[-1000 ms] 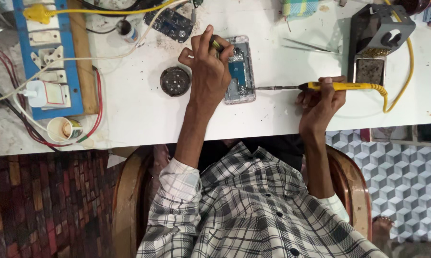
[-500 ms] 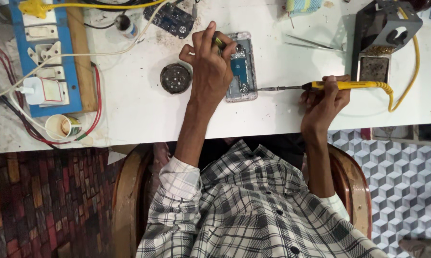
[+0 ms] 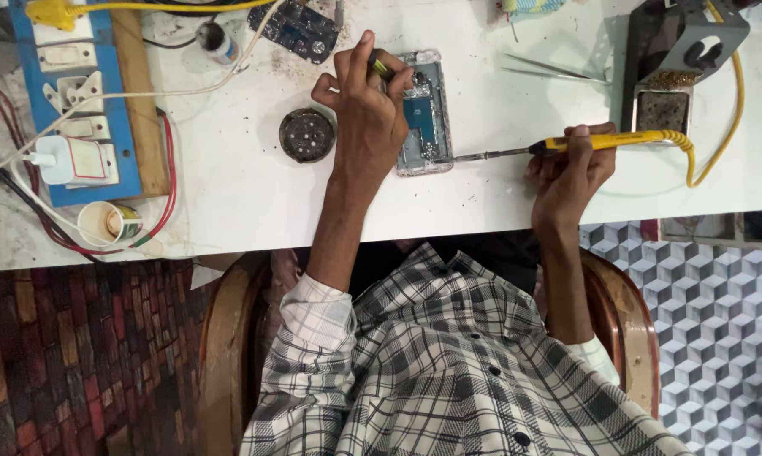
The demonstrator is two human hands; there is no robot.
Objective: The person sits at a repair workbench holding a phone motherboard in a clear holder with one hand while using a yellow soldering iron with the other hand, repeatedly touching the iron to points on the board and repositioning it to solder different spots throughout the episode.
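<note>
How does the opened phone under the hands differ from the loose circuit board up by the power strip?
The opened phone lies under the left hand, with the yellow soldering iron in the right hand pointing at its lower edge; the loose circuit board lies untouched. The phone keeps its pale metal frame; the board is bare and dark. The phone lies square to the table edge; the board is skewed. Both rest flat on the white table.
</note>
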